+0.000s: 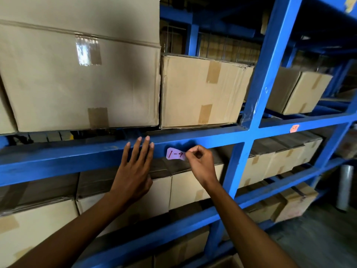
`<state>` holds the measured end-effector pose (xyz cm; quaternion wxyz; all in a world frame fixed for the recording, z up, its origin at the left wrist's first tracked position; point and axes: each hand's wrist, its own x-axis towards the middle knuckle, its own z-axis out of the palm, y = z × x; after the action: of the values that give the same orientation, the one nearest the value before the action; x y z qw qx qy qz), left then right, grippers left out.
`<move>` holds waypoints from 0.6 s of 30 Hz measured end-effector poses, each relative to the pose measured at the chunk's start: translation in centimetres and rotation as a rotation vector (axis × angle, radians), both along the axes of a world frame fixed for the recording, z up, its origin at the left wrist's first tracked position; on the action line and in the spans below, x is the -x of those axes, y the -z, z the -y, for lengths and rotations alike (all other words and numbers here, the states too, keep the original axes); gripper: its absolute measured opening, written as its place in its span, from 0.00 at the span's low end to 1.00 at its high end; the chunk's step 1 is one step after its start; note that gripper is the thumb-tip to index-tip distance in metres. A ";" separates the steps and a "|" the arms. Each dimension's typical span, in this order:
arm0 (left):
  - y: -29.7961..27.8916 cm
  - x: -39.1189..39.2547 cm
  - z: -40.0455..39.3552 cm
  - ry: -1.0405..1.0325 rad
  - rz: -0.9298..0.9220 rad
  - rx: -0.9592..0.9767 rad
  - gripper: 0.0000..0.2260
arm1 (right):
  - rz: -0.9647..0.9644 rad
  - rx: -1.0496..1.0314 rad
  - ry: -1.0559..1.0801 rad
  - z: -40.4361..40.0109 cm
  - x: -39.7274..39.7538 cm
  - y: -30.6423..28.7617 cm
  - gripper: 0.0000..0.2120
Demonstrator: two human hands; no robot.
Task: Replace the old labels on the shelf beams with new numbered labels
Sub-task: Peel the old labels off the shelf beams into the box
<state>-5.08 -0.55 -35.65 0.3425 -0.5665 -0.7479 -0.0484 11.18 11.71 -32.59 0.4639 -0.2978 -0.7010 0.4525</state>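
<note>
Your left hand (135,167) lies flat and open on the blue shelf beam (67,159), fingers spread and holding nothing, likely to steady you against the rack. Your right hand (201,161) is curled, thumb and fingertips pinching the right edge of the pink label marked "1-9" (175,154), which sits on the beam's front face just right of your left hand. From this grip I can't tell whether you're peeling or pressing; an orange label (294,128) shows on the far right beam.

A warehouse: blue steel racking (266,78) stacked with taped cartons (81,78).
</note>
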 end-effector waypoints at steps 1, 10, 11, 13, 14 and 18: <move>0.0 -0.3 -0.1 -0.004 0.009 -0.011 0.45 | -0.033 0.020 -0.001 -0.2 -0.5 0.0 0.03; 0.3 -4.5 -5.3 0.078 -0.074 0.064 0.41 | -0.209 0.234 0.086 -5.2 -6.0 2.1 0.07; 0.2 -5.3 -6.3 0.075 -0.085 0.063 0.41 | -0.218 0.255 0.094 -5.9 -6.7 2.7 0.09; 0.1 -7.2 -9.1 0.067 -0.099 0.084 0.40 | -0.197 0.266 0.102 -7.9 -9.2 4.1 0.08; 0.1 -8.0 -10.3 0.060 -0.099 0.095 0.40 | -0.187 0.271 0.105 -8.8 -10.4 4.7 0.07; 0.8 -13.1 -16.9 0.091 -0.105 0.113 0.39 | -0.166 0.315 0.167 -14.6 -16.4 7.5 0.09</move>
<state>7.99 16.33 -36.41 0.3462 -0.6201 -0.7040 0.0080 27.58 26.27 -40.10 0.5038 -0.3853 -0.5537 0.5396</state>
